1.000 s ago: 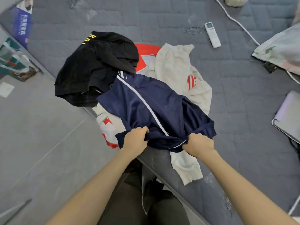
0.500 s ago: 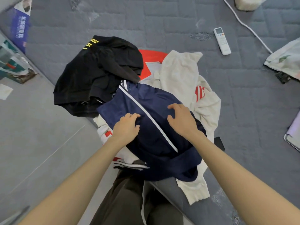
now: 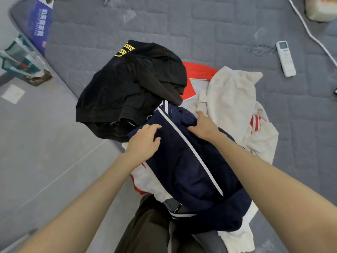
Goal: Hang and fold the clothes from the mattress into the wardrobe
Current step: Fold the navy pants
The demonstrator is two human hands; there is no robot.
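A navy garment with a white stripe [image 3: 189, 172] lies folded over on top of the clothes pile at the near edge of the grey quilted mattress [image 3: 209, 26]. My left hand [image 3: 145, 141] rests on the garment's left side with relaxed fingers. At its far end my right hand [image 3: 205, 126] pinches a bunched fold between thumb and fingers. Under it lies a cream and red sweatshirt [image 3: 235, 99]. A black garment with yellow print [image 3: 131, 88] sits to the left. The wardrobe is out of view.
A white remote control [image 3: 286, 58] and a white cable [image 3: 310, 31] lie on the mattress at the far right. Green and blue boxes [image 3: 23, 59] stand on the grey floor [image 3: 42, 143] at the left. My dark trousers show at the bottom.
Both hands let go of the navy garment's near hem, folded it over and slid forward along it. The right hand now reaches its far end and gathers a fold.
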